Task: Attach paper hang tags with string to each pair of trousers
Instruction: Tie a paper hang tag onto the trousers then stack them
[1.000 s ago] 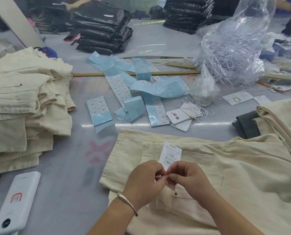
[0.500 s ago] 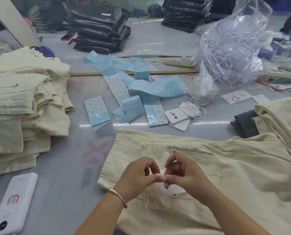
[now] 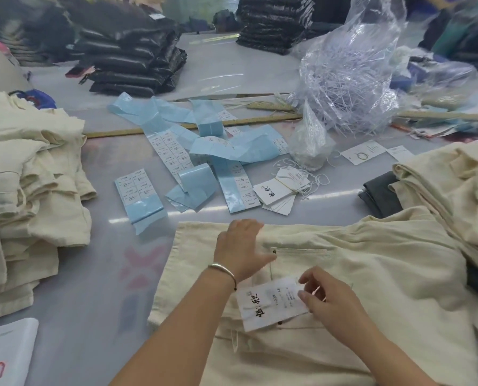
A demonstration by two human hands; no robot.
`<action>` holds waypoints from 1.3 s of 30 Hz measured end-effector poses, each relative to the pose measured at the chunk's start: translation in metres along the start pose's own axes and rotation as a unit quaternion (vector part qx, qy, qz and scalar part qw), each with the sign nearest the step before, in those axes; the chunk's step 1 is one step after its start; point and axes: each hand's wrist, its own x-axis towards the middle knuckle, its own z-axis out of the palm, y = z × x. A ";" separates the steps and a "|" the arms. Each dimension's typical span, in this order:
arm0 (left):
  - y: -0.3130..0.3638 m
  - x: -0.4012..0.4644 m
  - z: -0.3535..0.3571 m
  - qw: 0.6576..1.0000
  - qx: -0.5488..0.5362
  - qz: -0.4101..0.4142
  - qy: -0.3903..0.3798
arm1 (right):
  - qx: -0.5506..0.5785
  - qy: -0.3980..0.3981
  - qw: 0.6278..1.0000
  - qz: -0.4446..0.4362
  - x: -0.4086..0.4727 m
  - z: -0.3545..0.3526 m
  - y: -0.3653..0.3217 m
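Observation:
A pair of cream trousers [image 3: 371, 274] lies flat in front of me. On it, near a pocket, lies a white paper hang tag [image 3: 268, 302] with black characters. My right hand [image 3: 329, 299] pinches the tag's right edge between thumb and curled fingers. My left hand [image 3: 240, 246], with a bracelet on the wrist, rests flat with straight fingers on the trousers near their far edge. The tag's string is too thin to make out. A bundle of spare hang tags [image 3: 281, 190] with white strings lies beyond the trousers.
Folded cream trousers [image 3: 23, 190] are stacked at left, and more cream trousers [image 3: 441, 190] over a dark garment [image 3: 379, 193] at right. Blue sticker strips [image 3: 204, 162], a wooden ruler [image 3: 115, 132], a plastic bag [image 3: 343, 79], black packs [image 3: 132, 59] and a white device [image 3: 6, 355] lie around.
Both hands were together, working at the tag's string. They have parted: the left hand moved up onto the trousers, and the tag now lies flat under the right fingertips.

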 end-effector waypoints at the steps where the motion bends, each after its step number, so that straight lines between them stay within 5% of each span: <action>1: 0.001 0.014 0.003 0.999 0.035 0.002 -0.037 | 0.003 0.003 1.000 0.015 -0.008 -0.002 0.006; 4: 0.008 0.044 0.016 0.985 0.100 0.033 -0.136 | 0.005 0.023 0.998 0.059 -0.036 -0.006 0.022; 7: 0.019 0.054 0.024 0.982 0.107 0.065 -0.144 | 0.001 0.045 0.995 0.089 -0.055 -0.010 0.032; 13: 0.035 0.047 0.022 0.940 0.068 0.002 -0.334 | -0.025 0.063 0.988 0.138 -0.064 -0.017 0.041; 17: 0.032 0.032 0.006 0.926 -0.076 -0.025 -0.370 | -0.010 0.057 0.987 0.148 -0.056 -0.027 0.042; 20: 0.035 0.022 -0.019 0.872 -0.287 -0.040 -0.395 | 0.004 0.108 0.991 0.083 -0.057 -0.044 0.039; 23: 0.047 0.014 -0.042 0.821 -0.428 -0.056 -0.374 | -0.050 0.157 0.981 0.101 -0.068 -0.070 0.048; 27: 0.072 0.010 -0.054 0.824 -0.502 -0.080 -0.252 | -0.118 -0.098 0.942 0.298 -0.087 -0.095 0.070; 29: 0.081 0.012 -0.058 0.819 -0.526 -0.114 -0.198 | -0.114 -0.146 0.936 0.300 -0.088 -0.099 0.080; 31: 0.079 0.010 -0.059 0.774 -0.592 -0.140 -0.177 | -0.107 -0.138 0.945 0.277 -0.086 -0.101 0.087; 33: 0.070 0.003 -0.054 0.730 -0.650 -0.162 -0.136 | 0.026 -0.102 0.965 0.240 -0.077 -0.098 0.090; 36: 0.053 -0.012 -0.026 0.696 -0.673 -0.222 -0.117 | 0.242 -0.084 0.946 0.196 -0.063 -0.092 0.089; 38: 0.046 -0.028 -0.011 0.730 -0.596 -0.302 -0.148 | 0.293 -0.097 0.933 0.184 -0.054 -0.083 0.088; 39: 0.042 -0.035 -0.006 0.774 -0.515 -0.327 -0.168 | 0.311 -0.098 0.928 0.179 -0.049 -0.076 0.086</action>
